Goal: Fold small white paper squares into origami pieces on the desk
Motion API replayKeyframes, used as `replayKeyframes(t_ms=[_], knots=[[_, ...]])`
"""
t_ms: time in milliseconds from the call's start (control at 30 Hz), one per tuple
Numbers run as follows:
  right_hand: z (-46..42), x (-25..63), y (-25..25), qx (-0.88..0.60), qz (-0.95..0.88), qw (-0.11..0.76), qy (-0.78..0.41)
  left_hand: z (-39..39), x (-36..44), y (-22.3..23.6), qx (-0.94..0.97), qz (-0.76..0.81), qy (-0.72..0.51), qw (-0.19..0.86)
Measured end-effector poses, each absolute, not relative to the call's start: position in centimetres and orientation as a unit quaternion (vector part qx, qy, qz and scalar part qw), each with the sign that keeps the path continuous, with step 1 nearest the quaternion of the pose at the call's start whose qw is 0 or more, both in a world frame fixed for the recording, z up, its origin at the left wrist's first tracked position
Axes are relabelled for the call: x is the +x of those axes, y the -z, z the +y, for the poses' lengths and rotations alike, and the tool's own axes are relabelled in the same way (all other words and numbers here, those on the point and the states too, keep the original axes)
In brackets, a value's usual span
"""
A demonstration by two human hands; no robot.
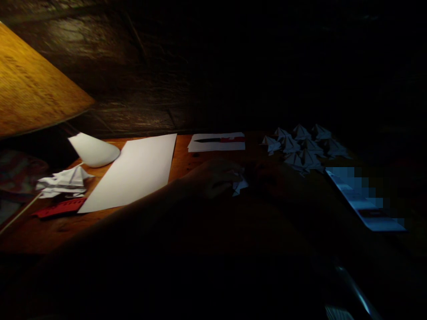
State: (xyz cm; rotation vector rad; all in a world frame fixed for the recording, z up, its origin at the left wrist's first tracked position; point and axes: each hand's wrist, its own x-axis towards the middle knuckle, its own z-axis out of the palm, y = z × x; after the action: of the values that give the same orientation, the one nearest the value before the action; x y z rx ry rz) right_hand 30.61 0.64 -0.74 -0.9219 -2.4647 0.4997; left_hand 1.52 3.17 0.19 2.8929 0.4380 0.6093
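The scene is very dark. My left hand (213, 178) rests on the wooden table (182, 160) with its fingers curled onto a small folded white paper piece (240, 184). My right hand (276, 175) lies just right of that paper in deep shadow, and its fingers are hard to make out. A pile of several folded white paper shapes (302, 144) lies behind my right hand.
A large white sheet (133, 171) lies at the left. Behind it are a curled paper (93, 150), crumpled paper (65, 181) and a red strip (60, 208). A knife (218, 139) rests on a small sheet (216, 144). A pale device (365, 200) lies at right. A lampshade (30, 89) hangs at left.
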Motion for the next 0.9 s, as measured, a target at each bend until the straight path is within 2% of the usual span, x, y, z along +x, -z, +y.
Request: replayKeyframes(t_ms=[900], knots=[[-0.1,29.5,0.0,-0.351,-0.887,0.232,-0.190,2.4,2.1,-1.1,0.974,0.154,-0.139,0.094]])
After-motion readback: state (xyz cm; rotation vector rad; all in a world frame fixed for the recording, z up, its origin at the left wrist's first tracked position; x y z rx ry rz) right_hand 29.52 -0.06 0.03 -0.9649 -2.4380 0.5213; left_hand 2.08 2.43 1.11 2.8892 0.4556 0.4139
